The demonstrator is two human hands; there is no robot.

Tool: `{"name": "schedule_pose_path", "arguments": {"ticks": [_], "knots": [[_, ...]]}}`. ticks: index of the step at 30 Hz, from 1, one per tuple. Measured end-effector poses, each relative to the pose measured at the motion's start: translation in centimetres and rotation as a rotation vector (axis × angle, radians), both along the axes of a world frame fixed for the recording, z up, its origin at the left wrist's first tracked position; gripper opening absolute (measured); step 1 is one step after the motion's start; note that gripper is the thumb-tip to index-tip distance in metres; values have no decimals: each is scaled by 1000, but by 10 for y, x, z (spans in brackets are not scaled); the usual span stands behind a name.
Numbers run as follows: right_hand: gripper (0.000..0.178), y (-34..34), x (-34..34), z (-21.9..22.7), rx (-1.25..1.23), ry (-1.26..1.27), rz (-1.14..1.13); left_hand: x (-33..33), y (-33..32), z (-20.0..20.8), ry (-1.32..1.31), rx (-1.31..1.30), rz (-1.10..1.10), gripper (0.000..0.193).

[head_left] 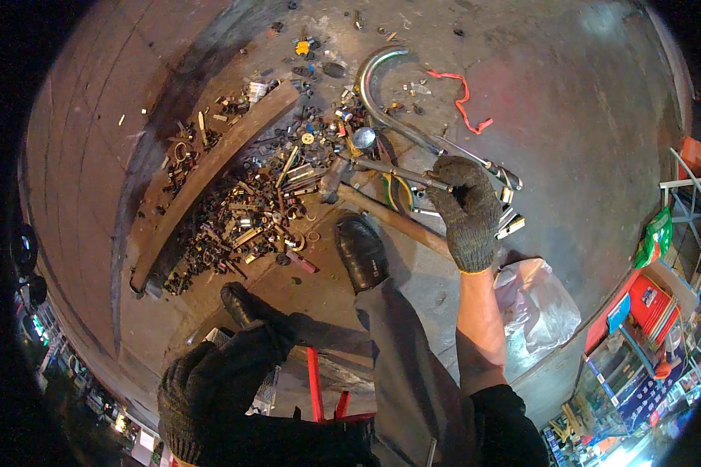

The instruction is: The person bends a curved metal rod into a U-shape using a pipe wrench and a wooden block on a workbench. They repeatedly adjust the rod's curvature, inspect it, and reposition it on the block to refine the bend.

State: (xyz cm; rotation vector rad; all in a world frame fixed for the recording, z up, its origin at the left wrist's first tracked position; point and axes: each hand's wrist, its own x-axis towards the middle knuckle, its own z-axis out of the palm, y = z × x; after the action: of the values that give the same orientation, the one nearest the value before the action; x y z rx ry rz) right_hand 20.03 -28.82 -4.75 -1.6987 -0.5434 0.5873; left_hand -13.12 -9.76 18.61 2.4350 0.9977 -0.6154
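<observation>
My right hand [467,214], in a dark knitted glove, is closed on the near end of a slim metal rod [401,172]. The rod points left toward a hammer head [333,180]. Below that hand, the hammer's wooden handle [397,221] slants across the floor, its near end passing behind the wrist. My left hand [185,405], also gloved, rests by my bent left knee, its fingers too dark to make out. A heap of small metal parts [249,214] lies in front of my shoes.
A long rusty curved bar [210,183] lies across the heap. Beyond my right hand are a bent shiny pipe [370,92], a black-handled tool [505,174] and a red strip [467,101]. A clear plastic bag [539,307] lies right; shelves of goods [646,373] stand farther right.
</observation>
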Motion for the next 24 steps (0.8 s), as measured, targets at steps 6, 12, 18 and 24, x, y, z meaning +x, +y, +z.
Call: {"name": "schedule_pose_path", "arguments": {"ticks": [6,12,18,24], "knots": [[28,7,-8,6,48,106,-30,-2,-2,3,-10,-5,18,36],[27,8,-17,7,81,221,-12,-3,-2,5,-8,2,29,35],[33,8,-27,3,57,394,-82,-4,-2,6,-10,4,36,34],[27,14,-37,2,-38,-5,55,-3,-4,7,-3,-1,42,33]]}}
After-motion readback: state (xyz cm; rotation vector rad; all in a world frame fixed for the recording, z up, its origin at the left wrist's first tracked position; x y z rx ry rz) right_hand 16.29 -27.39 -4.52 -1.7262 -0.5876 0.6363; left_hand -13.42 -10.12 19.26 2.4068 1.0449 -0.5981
